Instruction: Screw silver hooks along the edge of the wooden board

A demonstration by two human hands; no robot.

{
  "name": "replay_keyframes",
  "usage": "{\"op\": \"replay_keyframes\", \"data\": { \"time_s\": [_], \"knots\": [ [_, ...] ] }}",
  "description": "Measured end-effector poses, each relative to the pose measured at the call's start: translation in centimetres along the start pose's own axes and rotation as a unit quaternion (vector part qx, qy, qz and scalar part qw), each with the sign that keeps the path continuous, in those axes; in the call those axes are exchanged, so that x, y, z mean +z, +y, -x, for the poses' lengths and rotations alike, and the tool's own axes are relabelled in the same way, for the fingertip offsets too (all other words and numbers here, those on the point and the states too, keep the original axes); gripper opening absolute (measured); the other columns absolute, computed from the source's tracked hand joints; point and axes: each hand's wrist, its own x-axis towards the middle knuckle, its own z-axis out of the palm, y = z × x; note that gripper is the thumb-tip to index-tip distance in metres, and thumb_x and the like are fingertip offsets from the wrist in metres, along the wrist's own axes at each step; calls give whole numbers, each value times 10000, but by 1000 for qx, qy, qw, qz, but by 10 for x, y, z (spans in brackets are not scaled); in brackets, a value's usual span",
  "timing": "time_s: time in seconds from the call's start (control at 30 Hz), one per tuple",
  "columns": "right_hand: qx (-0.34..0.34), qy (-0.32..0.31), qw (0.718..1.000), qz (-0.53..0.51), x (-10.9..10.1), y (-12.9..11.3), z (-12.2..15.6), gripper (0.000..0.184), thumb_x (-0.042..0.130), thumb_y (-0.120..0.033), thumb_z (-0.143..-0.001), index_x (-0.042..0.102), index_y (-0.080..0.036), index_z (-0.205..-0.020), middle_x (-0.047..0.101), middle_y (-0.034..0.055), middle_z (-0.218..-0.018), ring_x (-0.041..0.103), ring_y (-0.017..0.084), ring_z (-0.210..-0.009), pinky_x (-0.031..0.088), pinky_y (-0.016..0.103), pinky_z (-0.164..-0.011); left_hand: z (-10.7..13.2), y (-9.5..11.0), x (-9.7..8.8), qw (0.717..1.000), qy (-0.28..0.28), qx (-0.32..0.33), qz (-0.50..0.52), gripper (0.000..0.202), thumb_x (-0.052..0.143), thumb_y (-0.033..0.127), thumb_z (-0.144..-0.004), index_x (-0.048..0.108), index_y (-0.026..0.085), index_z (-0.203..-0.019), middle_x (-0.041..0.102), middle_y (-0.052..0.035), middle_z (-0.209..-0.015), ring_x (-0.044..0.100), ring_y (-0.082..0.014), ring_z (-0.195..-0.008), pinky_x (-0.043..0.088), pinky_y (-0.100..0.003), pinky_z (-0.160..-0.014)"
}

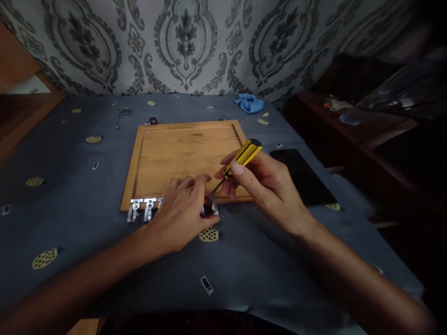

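Note:
A wooden board (185,153) lies flat on a blue cloth with pineapple prints. Along its near edge sits a row of metal hooks (143,209). My left hand (181,214) lies over that edge, fingers curled and pinching a metal hook (211,208) against the board. My right hand (261,186) grips a yellow and black screwdriver (240,160), tilted, its tip down at the hook beside my left fingertips.
A black phone (303,176) lies right of the board. A crumpled blue cloth (249,102) sits at the far edge, small metal parts (123,114) at the far left. A dark wooden side table (349,125) stands to the right. Patterned wall behind.

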Motion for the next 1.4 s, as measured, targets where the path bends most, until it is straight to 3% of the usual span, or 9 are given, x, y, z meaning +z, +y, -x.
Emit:
{"op": "replay_keyframes", "data": {
  "time_s": [0.17, 0.27, 0.4, 0.6, 0.83, 0.93, 1.07, 1.4],
  "knots": [
    [4, 25, 999, -47, 7, 1, -9, 288, 720, -470, -853, 625, -203, -798, 614, -33, -720, 613, 80, -490, 484, 204, -433, 0, 0, 0, 1000, -1, 0, -9, 536, 790, 322, -782, 461, 170, -1176, 679, -101, -1074, 624, -316, -1022, 448, -478, -916],
    [14, 35, 998, -56, 10, 0, -11, 306, 784, -455, -790, 620, -200, -748, 584, -57, -627, 582, 74, -449, 475, 197, -420, 0, 0, 0, 1000, 2, 1, -11, 505, 789, 307, -778, 470, 167, -1144, 677, -100, -1063, 625, -315, -1019, 449, -468, -903],
    [20, 36, 996, -85, 11, -3, -13, 328, 835, -437, -733, 602, -207, -764, 609, -61, -667, 570, 67, -441, 489, 196, -411, 0, 0, 1, 1000, 7, 4, -2, 503, 788, 306, -773, 467, 184, -1141, 677, -74, -1034, 629, -309, -1013, 450, -460, -895],
    [15, 9, 998, -67, 7, -7, -10, 284, 691, -469, -880, 679, -224, -1023, 682, -2, -847, 651, 93, -541, 561, 236, -510, 0, -2, 1, 1000, 4, 11, -11, 503, 779, 318, -787, 460, 165, -1145, 673, -102, -1071, 625, -318, -1022, 444, -465, -903],
    [3, 52, 998, -28, 7, -6, -8, 285, 807, -459, -763, 677, -206, -747, 660, -24, -713, 529, 67, -417, 451, 216, -368, 0, -1, 0, 1000, 5, 6, -1, 523, 777, 303, -784, 452, 183, -1176, 675, -87, -1058, 634, -313, -1008, 448, -471, -905],
    [-7, 106, 994, -21, 11, -8, -4, 287, 842, -444, -723, 655, -228, -708, 649, -28, -686, 521, 81, -418, 449, 236, -358, 0, -1, 1, 1000, 7, 3, 2, 519, 778, 304, -784, 459, 186, -1176, 677, -94, -1072, 629, -322, -1037, 452, -483, -912],
    [-37, 178, 983, -8, 13, -11, 1, 224, 773, -431, -814, 650, -248, -770, 652, -19, -725, 539, 87, -441, 462, 260, -395, 1, -2, 2, 1000, 10, 11, -5, 552, 778, 315, -792, 453, 178, -1217, 667, -126, -1166, 610, -337, -1104, 442, -509, -955],
    [-13, 168, 986, -7, 12, -4, 2, 238, 784, -448, -799, 656, -252, -754, 653, -21, -699, 536, 92, -429, 458, 271, -389, 1, -2, 1, 1000, 3, 14, -13, 649, 812, 325, -777, 448, 117, -1273, 685, -119, -1113, 615, -326, -1072, 445, -478, -954]
  ]
}}
